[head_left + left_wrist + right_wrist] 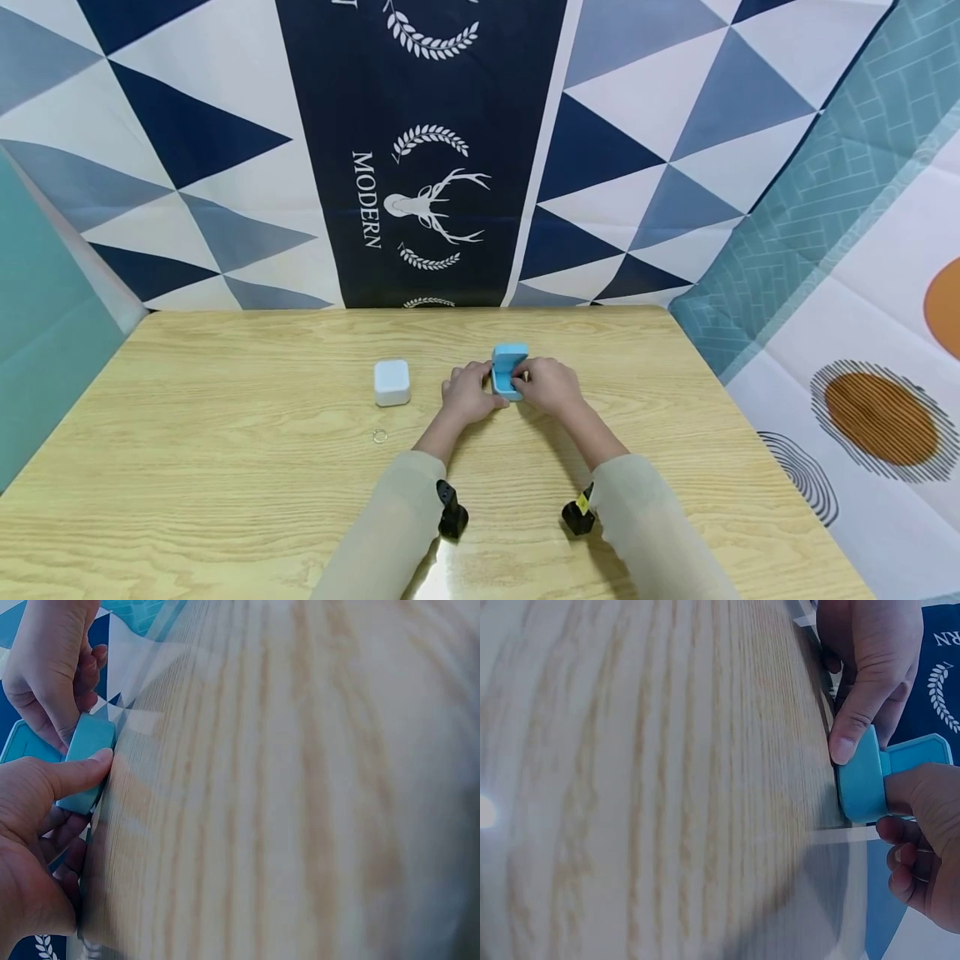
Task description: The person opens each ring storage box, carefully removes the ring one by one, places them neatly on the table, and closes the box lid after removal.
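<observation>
A small light-blue hinged box (510, 354), like a ring box, stands on the table with its lid raised. My left hand (468, 393) grips it from the left, and the thumb (96, 759) lies along its front in the left wrist view. From the right, my right hand (551, 385) reaches into the box with its fingertips. In the right wrist view the other fingers of that hand (934, 825) are curled outside the box (861, 784). Whatever is between the right fingertips is hidden by the hand and the box wall.
Left of the hands, a white box (392, 383) with rounded corners stands on the wooden table (225, 467). A thin ring (380, 436) lies in front of it. Patterned cloth (420, 200) hangs behind the table's far edge, with more cloth at the sides.
</observation>
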### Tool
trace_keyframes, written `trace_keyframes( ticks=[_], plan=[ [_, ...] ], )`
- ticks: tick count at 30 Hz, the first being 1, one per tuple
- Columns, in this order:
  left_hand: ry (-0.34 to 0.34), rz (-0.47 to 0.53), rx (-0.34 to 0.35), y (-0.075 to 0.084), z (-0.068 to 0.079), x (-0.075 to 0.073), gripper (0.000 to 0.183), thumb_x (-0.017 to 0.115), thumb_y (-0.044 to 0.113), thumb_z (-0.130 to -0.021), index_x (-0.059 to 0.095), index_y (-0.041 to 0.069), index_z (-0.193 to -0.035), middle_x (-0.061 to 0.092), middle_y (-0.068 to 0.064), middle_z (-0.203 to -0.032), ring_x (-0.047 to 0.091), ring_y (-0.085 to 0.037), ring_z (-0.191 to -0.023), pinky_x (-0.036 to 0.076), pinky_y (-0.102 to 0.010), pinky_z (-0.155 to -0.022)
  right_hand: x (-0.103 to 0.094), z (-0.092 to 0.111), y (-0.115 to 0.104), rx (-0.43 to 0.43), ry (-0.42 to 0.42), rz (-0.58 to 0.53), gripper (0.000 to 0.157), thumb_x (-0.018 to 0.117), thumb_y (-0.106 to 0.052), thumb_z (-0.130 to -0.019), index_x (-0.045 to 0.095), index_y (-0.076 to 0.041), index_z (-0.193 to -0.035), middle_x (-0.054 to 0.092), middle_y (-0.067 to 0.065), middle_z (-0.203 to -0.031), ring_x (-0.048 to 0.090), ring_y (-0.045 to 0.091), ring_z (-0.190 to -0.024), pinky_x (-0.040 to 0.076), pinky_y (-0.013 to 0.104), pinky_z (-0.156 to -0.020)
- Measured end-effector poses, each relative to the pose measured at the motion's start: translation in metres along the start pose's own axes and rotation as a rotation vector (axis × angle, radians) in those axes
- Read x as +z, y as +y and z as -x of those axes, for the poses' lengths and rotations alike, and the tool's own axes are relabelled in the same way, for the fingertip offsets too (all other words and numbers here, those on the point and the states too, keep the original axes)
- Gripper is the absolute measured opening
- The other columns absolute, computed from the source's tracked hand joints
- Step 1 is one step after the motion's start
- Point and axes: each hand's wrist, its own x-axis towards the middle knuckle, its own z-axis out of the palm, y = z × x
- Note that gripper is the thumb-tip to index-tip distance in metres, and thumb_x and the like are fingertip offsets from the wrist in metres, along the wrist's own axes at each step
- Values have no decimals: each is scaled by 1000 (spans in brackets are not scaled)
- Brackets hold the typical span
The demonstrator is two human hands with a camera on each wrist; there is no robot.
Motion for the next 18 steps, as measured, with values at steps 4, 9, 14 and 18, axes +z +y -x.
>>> trace_keyframes(
  ticks=[4,9,14,18],
  plan=[
    [-2,2,0,1,1,-1,70,76,32,-78,47,13,-138,52,-6,-135,44,-28,-113,31,-43,-88,-1,0,-2,-12,0,25,18,63,-25,-88,73,-14,-97,66,-1,-77,53,13,-63,41,28,-53],
    [-1,1,1,0,1,-1,70,76,32,-77,47,13,-138,52,-6,-135,44,-29,-113,31,-42,-87,0,-1,-3,-20,-3,33,18,62,-24,-89,74,-12,-97,69,2,-87,58,14,-69,47,32,-58],
    [-1,-1,1,0,1,-1,69,76,32,-77,48,14,-138,53,-5,-134,44,-28,-112,31,-42,-87,3,-2,-2,-18,4,-10,18,62,-23,-90,74,-11,-96,70,3,-91,59,14,-73,49,33,-63],
    [-3,0,3,1,1,-2,69,76,32,-77,48,15,-138,54,-5,-133,45,-27,-110,31,-41,-86,5,-3,0,5,2,-86,18,62,-23,-90,73,-9,-95,70,4,-91,59,14,-75,48,32,-65]
  ],
)
